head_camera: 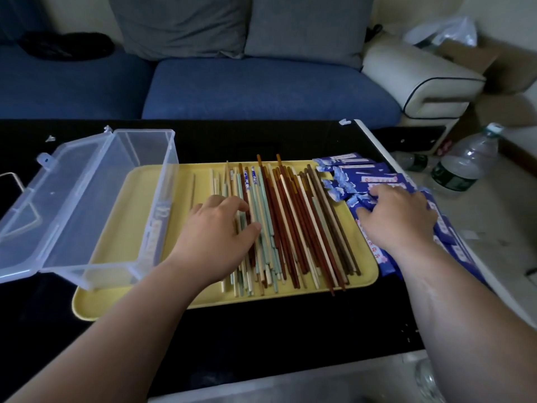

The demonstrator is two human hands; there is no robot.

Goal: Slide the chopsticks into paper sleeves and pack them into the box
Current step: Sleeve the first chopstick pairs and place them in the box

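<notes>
The person's left hand (216,228) and right hand (398,216) are bare, and both forearms (116,324) run uncovered to the picture's lower edge.

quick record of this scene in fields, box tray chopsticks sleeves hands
box: clear, lid open, looks empty, on tray's left end
tray: yellow
chopsticks: loose, unsleeved, on tray
sleeves: blue pile at tray's right edge
left hand: on chopsticks, grip unclear
right hand: grips sleeves
</notes>
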